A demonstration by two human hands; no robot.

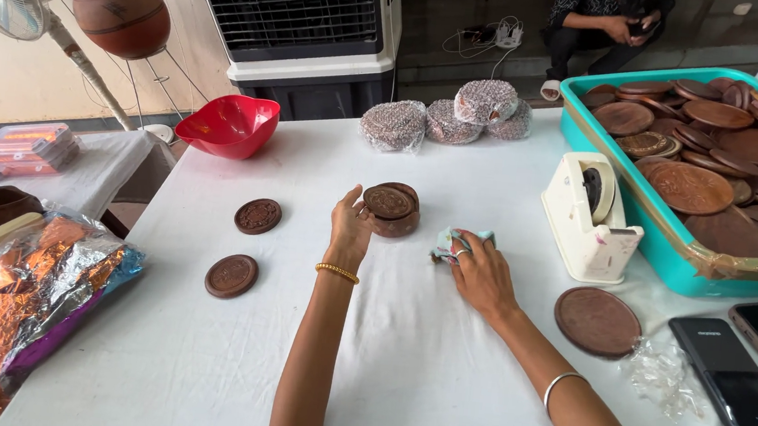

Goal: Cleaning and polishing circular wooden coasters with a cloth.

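Head view: left hand (350,224) cupped round the near-left side of a short stack of brown carved discs (390,209), fingers touching the stack's rim, mid-bench (401,373) on white cloth. Right hand (482,274) closed over a small crumpled cloth (452,242), pale w/ teal and pink, pressed on the bench just right of the stack. Discs look stiff, wood-like, prob. light each; carved faces give grip, edges smooth. Best hold, I judge: pinch across the rim from both sides, or lift the top disc by its edge; stack could slide apart if tipped. Cloth soft, bunches anywhere. Two loose small discs (257,216) lie well left, one larger plain disc (597,321) right, near a white tape dispenser (590,217). Containers: teal tub (635,252) at right, heaped w/ many brown discs of mixed sizes; red bowl (228,124) at far left, contents can't tell. Wrapped round bundles (448,118) sit at the far edge.
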